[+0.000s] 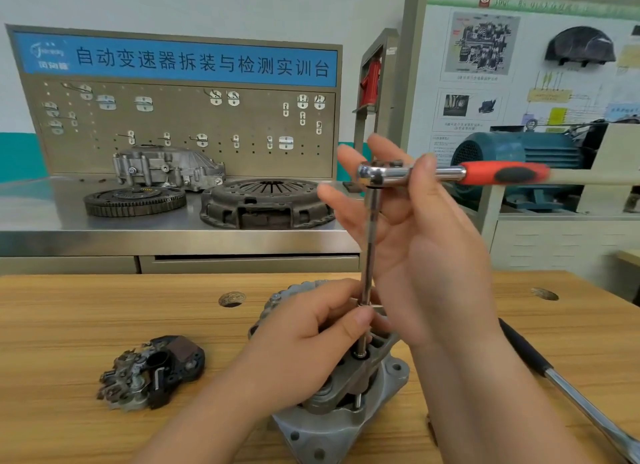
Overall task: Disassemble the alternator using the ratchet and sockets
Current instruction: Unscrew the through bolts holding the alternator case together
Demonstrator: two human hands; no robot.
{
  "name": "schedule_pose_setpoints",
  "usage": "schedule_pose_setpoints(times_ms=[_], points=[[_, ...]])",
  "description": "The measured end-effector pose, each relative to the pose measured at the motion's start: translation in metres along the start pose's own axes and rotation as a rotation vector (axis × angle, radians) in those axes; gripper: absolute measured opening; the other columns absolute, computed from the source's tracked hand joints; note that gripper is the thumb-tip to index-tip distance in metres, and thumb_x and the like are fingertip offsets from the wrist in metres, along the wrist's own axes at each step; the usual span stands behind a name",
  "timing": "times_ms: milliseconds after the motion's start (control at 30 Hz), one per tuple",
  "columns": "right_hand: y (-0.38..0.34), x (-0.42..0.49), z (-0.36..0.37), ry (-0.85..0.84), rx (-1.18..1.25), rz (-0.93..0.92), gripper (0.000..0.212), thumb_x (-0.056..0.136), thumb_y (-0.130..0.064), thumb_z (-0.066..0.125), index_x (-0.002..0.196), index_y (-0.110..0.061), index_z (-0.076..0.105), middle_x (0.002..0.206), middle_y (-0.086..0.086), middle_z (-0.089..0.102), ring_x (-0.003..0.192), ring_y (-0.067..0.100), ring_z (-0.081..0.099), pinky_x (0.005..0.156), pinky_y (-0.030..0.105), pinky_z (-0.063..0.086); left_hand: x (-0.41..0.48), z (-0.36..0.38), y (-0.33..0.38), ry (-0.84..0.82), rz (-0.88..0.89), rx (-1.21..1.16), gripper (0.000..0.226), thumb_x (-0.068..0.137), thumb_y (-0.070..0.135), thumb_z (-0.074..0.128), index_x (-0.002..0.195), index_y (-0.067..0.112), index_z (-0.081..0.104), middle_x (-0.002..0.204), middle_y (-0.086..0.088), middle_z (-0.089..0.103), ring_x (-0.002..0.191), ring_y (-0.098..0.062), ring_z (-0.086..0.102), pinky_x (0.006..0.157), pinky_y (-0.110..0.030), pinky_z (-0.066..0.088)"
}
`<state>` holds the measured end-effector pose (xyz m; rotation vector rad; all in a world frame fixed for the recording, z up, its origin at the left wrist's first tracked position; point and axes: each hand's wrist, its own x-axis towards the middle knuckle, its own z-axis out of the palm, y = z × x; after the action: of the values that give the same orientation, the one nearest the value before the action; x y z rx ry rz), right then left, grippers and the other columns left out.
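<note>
Head view. The alternator (346,432) sits at the near-centre of the wooden bench (69,325). An extension bar (370,255) stands upright from its top into the ratchet (453,174), whose red handle points right. Our left hand (311,345) pinches the bar low down. Our right hand (426,255) holds the ratchet near its head, thumb across it. A removed dark part (152,370) lies to the left and a long-handled tool (571,401) to the right.

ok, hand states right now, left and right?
Left hand: pinching the extension bar low down, just above the alternator.
Right hand: holding the ratchet at its head, thumb over the neck.
</note>
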<state>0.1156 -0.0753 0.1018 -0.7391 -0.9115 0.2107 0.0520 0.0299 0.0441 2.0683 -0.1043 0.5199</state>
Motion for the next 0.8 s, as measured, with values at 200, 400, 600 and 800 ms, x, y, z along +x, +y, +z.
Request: schedule_pose_setpoints(times_ms=[200,400,600,800], points=[[0.0014,-0.0005,0.0006,-0.008,-0.319,-0.269,0.020,0.092,-0.032,0.058,0.109,-0.035,0.068,0.117,-0.012,0.070,0.117,0.009,0.061,0.105,0.035,0.045,0.0017,0.0031,-0.0024,0.044,-0.007,-0.039,0.027,0.085,0.031,0.051,0.103,0.021,0.070,0.093,0.010,0.076,0.095,-0.010,0.070,0.095,-0.049,0.050],[0.0009,0.0012,0.0005,-0.038,-0.015,-0.054,0.027,0.093,-0.042,0.052,0.111,-0.029,0.067,0.117,-0.005,0.071,0.105,0.022,0.070,0.090,0.030,0.055,0.0008,0.0019,-0.0045,0.027,0.011,-0.043,0.020,0.087,0.039,0.053,0.100,0.034,0.068,0.093,0.009,0.076,0.095,-0.013,0.070,0.092,-0.052,0.051],[-0.0004,0.0030,-0.0024,-0.044,-0.123,-0.048,0.034,0.093,-0.048,0.044,0.112,-0.028,0.064,0.106,-0.003,0.075,0.099,0.016,0.068,0.096,0.036,0.050,0.0009,0.0009,-0.0027,0.005,0.018,-0.006,0.023,0.087,0.030,0.049,0.098,0.030,0.069,0.092,0.014,0.076,0.094,-0.010,0.070,0.093,-0.049,0.051],[-0.0002,0.0035,-0.0011,-0.070,-0.219,-0.164,0.018,0.091,-0.033,0.059,0.105,-0.038,0.069,0.123,-0.016,0.066,0.124,0.012,0.056,0.108,0.043,0.040,0.0008,-0.0019,-0.0049,0.024,0.023,-0.013,0.019,0.085,0.028,0.053,0.095,0.023,0.068,0.086,0.009,0.076,0.087,-0.010,0.071,0.089,-0.044,0.053]])
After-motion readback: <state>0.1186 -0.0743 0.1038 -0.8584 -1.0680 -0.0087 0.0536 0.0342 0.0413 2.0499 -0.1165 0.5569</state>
